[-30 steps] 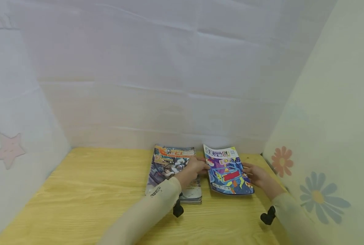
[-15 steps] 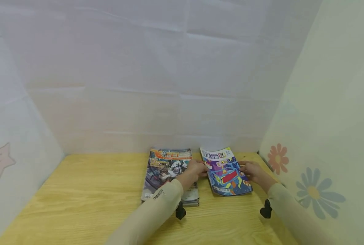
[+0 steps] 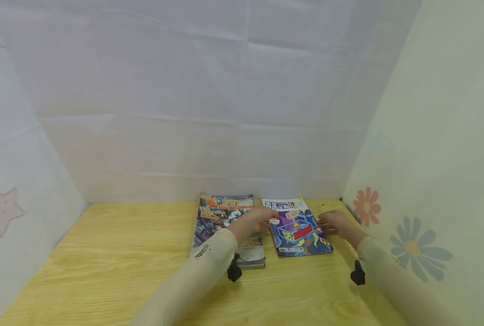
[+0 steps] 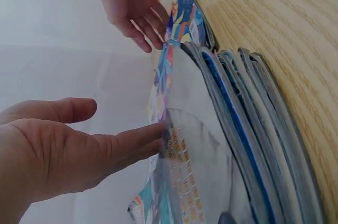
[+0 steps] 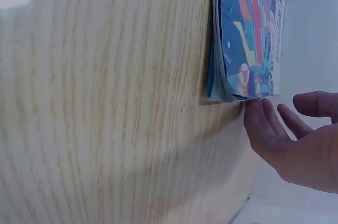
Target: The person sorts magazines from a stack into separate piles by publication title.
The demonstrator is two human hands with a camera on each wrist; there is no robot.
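The blue magazine (image 3: 295,227) lies flat on the counter (image 3: 115,253), right of centre in the head view, its long axis running from the near edge toward the back wall. It is flanked by both hands: the left hand (image 3: 253,220), fingers straight, touches its left edge over the magazine stack (image 3: 227,228); the right hand (image 3: 334,222), fingers loosely extended, meets its right edge.

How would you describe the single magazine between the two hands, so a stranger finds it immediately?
On the wooden table, near the back right corner, lies the blue magazine. It lies alone, right of the stack of magazines, and its cover shows a red rectangle.
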